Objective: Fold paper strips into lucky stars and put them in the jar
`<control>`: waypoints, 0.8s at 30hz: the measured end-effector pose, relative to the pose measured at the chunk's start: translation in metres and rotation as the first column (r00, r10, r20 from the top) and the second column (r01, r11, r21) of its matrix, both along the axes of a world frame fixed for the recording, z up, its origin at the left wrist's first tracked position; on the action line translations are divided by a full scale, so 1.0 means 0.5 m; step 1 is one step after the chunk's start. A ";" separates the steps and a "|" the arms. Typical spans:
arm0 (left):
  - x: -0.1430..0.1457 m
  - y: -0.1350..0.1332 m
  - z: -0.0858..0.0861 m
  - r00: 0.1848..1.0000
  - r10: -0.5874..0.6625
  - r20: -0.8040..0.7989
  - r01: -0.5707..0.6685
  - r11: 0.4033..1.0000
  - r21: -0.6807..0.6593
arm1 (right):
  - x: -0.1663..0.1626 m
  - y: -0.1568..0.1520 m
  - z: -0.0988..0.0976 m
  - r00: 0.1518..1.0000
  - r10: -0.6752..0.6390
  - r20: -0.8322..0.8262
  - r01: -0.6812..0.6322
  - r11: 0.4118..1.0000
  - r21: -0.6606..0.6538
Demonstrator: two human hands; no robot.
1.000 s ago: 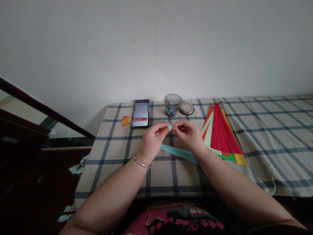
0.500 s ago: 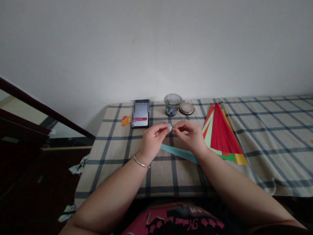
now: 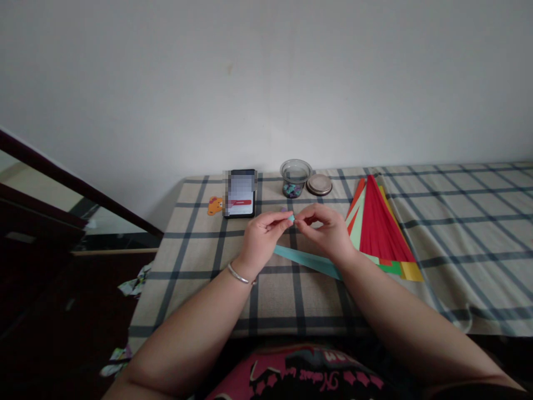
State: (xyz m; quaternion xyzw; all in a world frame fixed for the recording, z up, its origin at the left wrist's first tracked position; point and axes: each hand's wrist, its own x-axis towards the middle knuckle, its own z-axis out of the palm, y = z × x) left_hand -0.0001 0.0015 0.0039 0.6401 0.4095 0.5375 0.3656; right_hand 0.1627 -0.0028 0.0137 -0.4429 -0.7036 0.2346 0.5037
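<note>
Over the middle of the table, my left hand [image 3: 263,236] pinches a small light-blue folded piece of paper [image 3: 291,218] between thumb and fingertips. My right hand [image 3: 327,229] is closed in a pinch at the right edge of that same piece. Below both hands, light-blue paper strips [image 3: 306,259] lie aslant on the cloth, their right end passing under my right wrist. A small purple bit [image 3: 284,209] shows just behind my left fingertips, too small to name.
A clear tub [image 3: 295,176] holding small blue and purple pieces stands near the wall, beside a round lid [image 3: 320,184]. Left of it lies a phone [image 3: 242,194] by an orange bear cutout [image 3: 215,206]. Fanned red paper strips [image 3: 381,228] lie at right on the checked tablecloth [image 3: 200,300].
Both hands stay in nearly the same place. The small blue paper has turned slightly between the fingertips, and the whole view has shifted a little.
</note>
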 end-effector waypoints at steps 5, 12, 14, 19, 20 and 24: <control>0.001 0.001 -0.001 1.000 -0.008 -0.011 0.009 1.000 0.014 | -0.003 0.000 -0.004 1.000 -0.008 0.010 0.008 0.999 0.034; 0.001 0.001 0.001 0.999 -0.033 0.012 0.033 0.998 -0.055 | -0.006 0.002 -0.017 0.998 -0.012 -0.064 0.008 0.998 -0.055; 0.002 0.001 0.001 0.997 -0.058 0.045 0.061 0.995 -0.074 | -0.005 0.003 -0.018 0.998 -0.013 -0.063 0.009 0.998 -0.061; 0.004 0.003 -0.001 0.987 -0.099 0.123 0.113 0.987 -0.113 | -0.004 0.004 -0.014 0.998 -0.005 -0.062 0.001 0.997 -0.072; 0.004 0.003 -0.001 0.986 -0.107 0.131 0.122 0.986 -0.117 | -0.005 0.004 -0.014 0.997 -0.001 -0.073 -0.004 0.997 -0.079; 0.005 0.002 0.000 0.975 -0.157 0.159 0.178 0.976 -0.122 | -0.007 0.004 -0.014 0.993 0.005 -0.115 -0.018 0.993 -0.113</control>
